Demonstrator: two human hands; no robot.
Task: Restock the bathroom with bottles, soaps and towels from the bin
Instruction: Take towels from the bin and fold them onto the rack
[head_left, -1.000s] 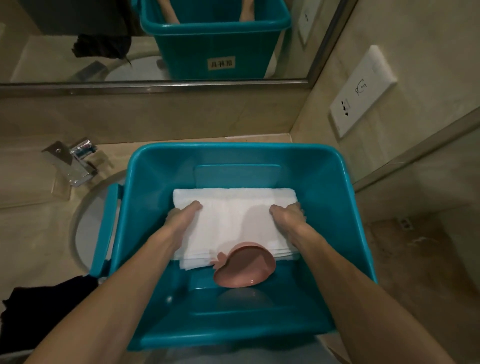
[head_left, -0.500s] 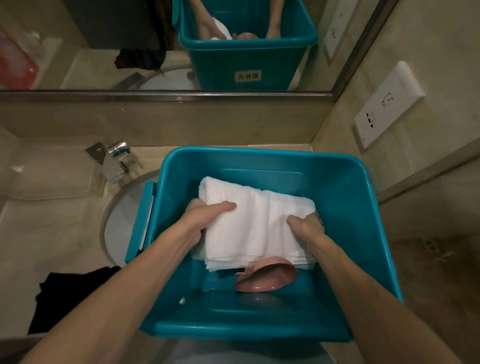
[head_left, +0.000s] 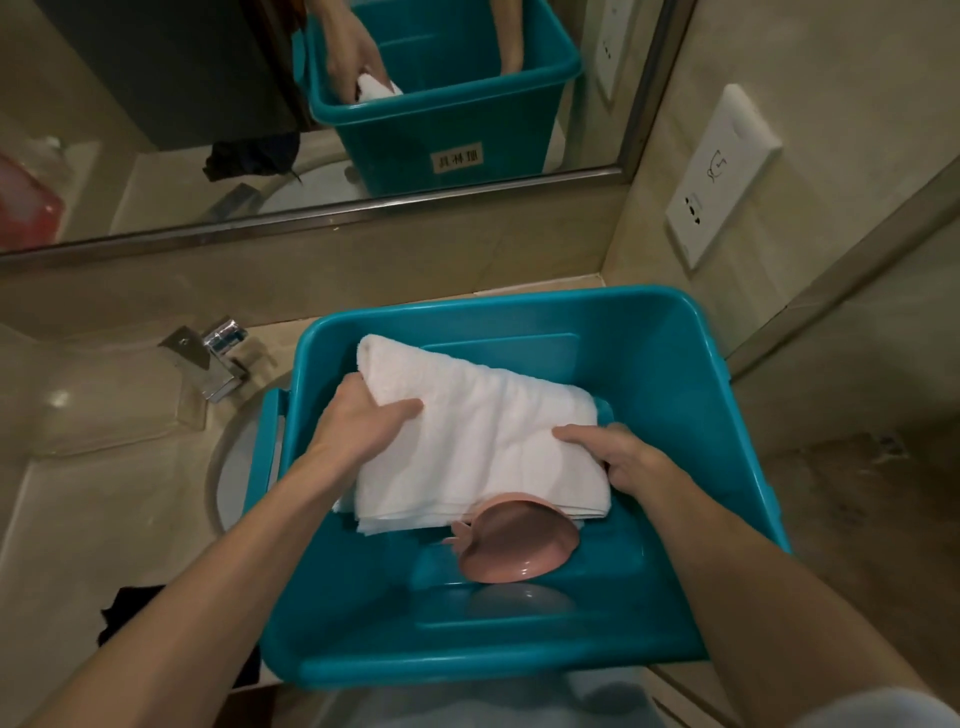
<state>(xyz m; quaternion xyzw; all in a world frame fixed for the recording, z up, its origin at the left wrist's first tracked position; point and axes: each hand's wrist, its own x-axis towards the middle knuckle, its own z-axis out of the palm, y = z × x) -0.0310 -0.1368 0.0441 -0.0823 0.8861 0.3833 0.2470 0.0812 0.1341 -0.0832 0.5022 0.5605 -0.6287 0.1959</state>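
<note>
Pink soap dish (head_left: 519, 545) sits against the near edge of the folded white towel (head_left: 478, 441), so I'd lift straight up, both sides level, to save the fold. Right hand (head_left: 631, 457) curls round its right end, left hand (head_left: 358, 426) grips the raised left end; the towel spans between them, inside the teal bin (head_left: 649, 353).

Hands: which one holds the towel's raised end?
The left hand, gripping the raised end of the folded white towel; the right hand grips its lower end near the pink dish.
</note>
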